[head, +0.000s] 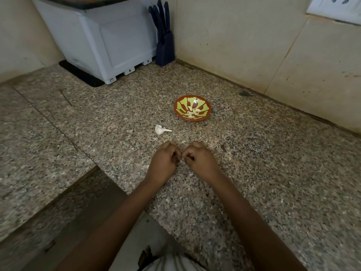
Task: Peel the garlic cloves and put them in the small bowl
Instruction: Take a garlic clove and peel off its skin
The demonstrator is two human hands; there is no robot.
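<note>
Two hands curled, fingertips met: left hand [163, 162] and right hand [200, 161] pinched on garlic clove, mostly hidden. Clove judged light, firm, slippery once skinned; papery skin best nipped at tip. Small bowl [177, 112] with peeled cloves [193, 112] at 1 o'clock of hands, garlic bulb remnant [160, 130] at 11 o'clock on tabletop [273, 163].

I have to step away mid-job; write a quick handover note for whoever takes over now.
Left hand and right hand: fingers curled, tips meeting over the counter, pinching what seems a clove, mostly hidden.
Done: several peeled cloves in the small bowl.
The garlic piece lies on the counter between hands and bowl, touching neither.
To do: finish this clove, drop it in, then probably peel that piece.
</note>
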